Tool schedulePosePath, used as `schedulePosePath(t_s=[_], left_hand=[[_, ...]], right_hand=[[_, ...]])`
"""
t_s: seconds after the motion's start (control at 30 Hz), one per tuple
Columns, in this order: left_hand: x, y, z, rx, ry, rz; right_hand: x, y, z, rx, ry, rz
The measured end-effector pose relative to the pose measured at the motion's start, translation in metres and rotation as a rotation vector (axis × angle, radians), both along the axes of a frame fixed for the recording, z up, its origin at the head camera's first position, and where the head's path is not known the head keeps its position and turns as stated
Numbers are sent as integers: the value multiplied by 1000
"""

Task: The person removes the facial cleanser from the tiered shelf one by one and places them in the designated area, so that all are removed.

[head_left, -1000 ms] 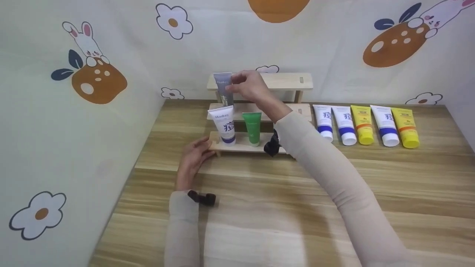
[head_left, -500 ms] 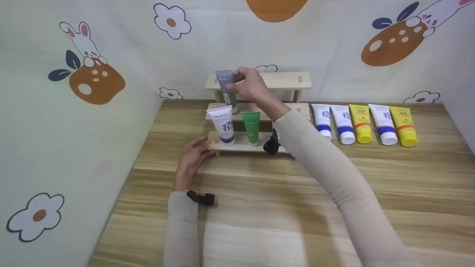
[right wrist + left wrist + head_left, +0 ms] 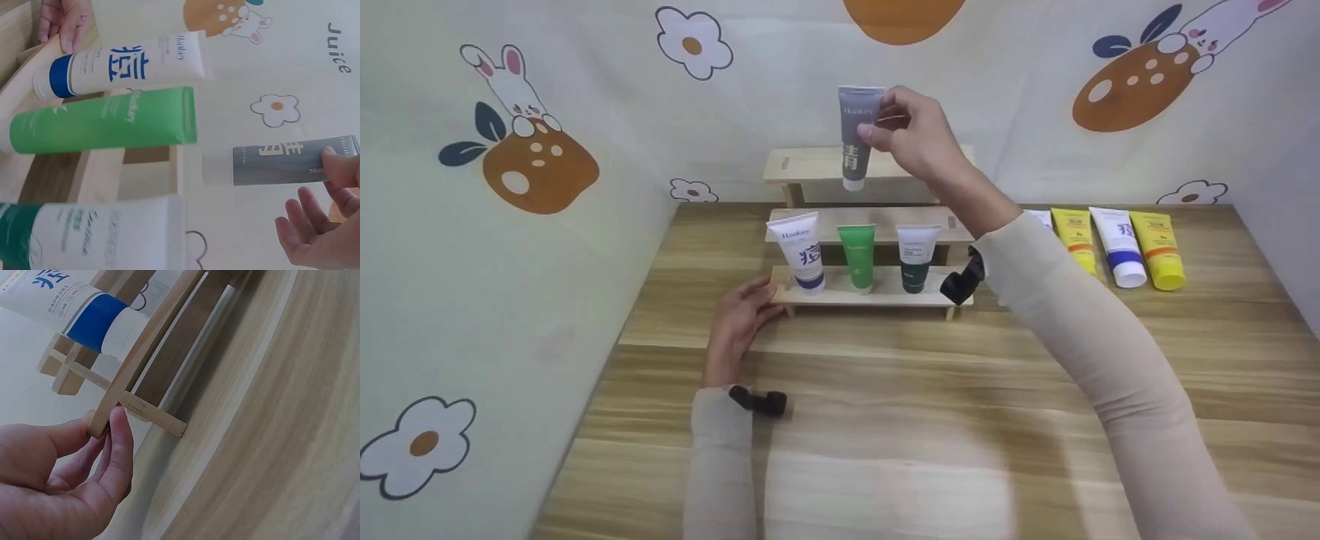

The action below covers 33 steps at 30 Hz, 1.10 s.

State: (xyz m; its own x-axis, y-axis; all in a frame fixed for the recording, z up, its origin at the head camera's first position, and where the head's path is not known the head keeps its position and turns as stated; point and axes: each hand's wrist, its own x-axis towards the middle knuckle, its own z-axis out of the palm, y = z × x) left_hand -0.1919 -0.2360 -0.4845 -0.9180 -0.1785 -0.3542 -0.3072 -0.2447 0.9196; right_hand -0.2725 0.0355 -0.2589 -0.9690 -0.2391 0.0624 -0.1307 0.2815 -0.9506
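My right hand (image 3: 919, 139) pinches a grey squeeze tube (image 3: 855, 139) between thumb and fingers. The tube is held cap down in the air, in front of the top tier of a wooden three-tier stand (image 3: 870, 300). At the left end of the lowest tier, my left hand (image 3: 84, 478) grips the board between thumb and fingertips. On that tier stand three tubes on their caps: a white and blue tube (image 3: 802, 255), a green tube (image 3: 859, 259) and a white and dark green tube (image 3: 916, 259). In the right wrist view the grey tube's cap hangs apart from the stand.
Right of the stand, white and blue tubes (image 3: 1119, 247) and yellow tubes (image 3: 1159, 251) lie in a row on the wooden table (image 3: 885, 420). My right sleeve (image 3: 1080, 337) covers part of the row. A patterned cloth (image 3: 780, 75) hangs behind.
My right hand has lifted the grey tube from the middle tier, up and to the right. The white and dark green tube has come into sight. My left hand stays on the stand.
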Motion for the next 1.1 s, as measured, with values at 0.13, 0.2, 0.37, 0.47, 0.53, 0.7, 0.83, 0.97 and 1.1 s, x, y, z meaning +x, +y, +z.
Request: schedulePosePath(t_s=[0.13, 0.2, 0.37, 0.47, 0.53, 0.7, 0.83, 0.97, 1.1], left_hand=[[0, -1, 0, 1, -3, -9], [0, -1, 0, -3, -9, -8], [0, 0, 1, -14, -15, -6], [0, -1, 1, -13, -22, -12], [0, -1, 2, -7, -29, -11], [-1, -3, 2, 4, -37, -20], [0, -3, 1, 3, -24, -29], [0, -3, 0, -3, -11, -33], [-1, -1, -1, -2, -1, -26]], right_hand=[[9, 17, 8, 9, 68, -17], [14, 26, 13, 30, 106, -23], [29, 50, 24, 38, 154, -40], [37, 62, 27, 8, 150, -54], [43, 70, 28, -2, 152, -59], [56, 85, 26, -12, 146, -74], [65, 97, 20, -8, 147, -87], [71, 108, 13, -9, 150, -90], [74, 115, 5, -43, 150, -94]])
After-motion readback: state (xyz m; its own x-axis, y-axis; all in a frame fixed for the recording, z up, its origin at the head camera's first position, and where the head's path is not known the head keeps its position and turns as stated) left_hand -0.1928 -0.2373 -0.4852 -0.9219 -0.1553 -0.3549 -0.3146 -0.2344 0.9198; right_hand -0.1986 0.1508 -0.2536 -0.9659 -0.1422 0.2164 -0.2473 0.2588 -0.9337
